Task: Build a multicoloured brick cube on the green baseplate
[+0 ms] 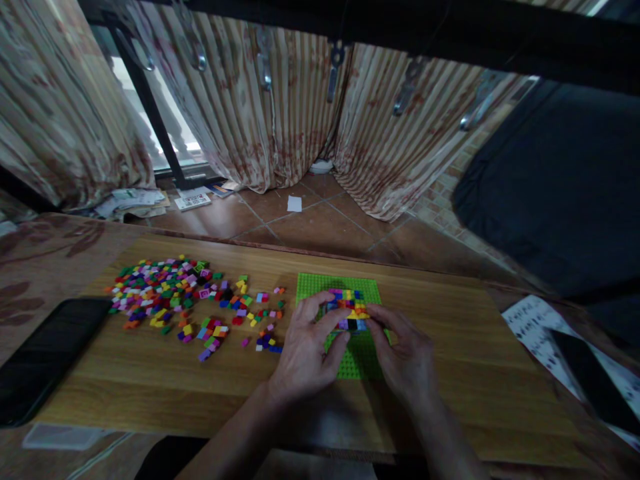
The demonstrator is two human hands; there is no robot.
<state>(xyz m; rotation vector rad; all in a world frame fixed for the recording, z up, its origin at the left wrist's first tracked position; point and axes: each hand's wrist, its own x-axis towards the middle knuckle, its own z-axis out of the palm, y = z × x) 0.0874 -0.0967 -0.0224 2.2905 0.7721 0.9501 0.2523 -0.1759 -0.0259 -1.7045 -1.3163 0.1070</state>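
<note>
A green studded baseplate (363, 357) lies on the wooden board, with a patch of multicoloured toy building bricks (353, 324) on its upper half. My left hand (307, 347) curves around the left side of this patch, fingertips and thumb against the bricks. From the right, my right hand (405, 353) has its thumb and index finger closed at the patch's edge, by a yellow-orange brick (359, 313). The fingers partly cover the patch, so exactly which bricks each hand grips is hard to make out.
A heap of loose bricks (155, 290) spreads over the board's (460, 373) left half, with stragglers reaching toward the baseplate. A black phone (50, 353) lies at the left edge. To the right are a written sheet (533, 323) and a dark phone-like slab (595, 377). Curtains (295, 113) hang beyond.
</note>
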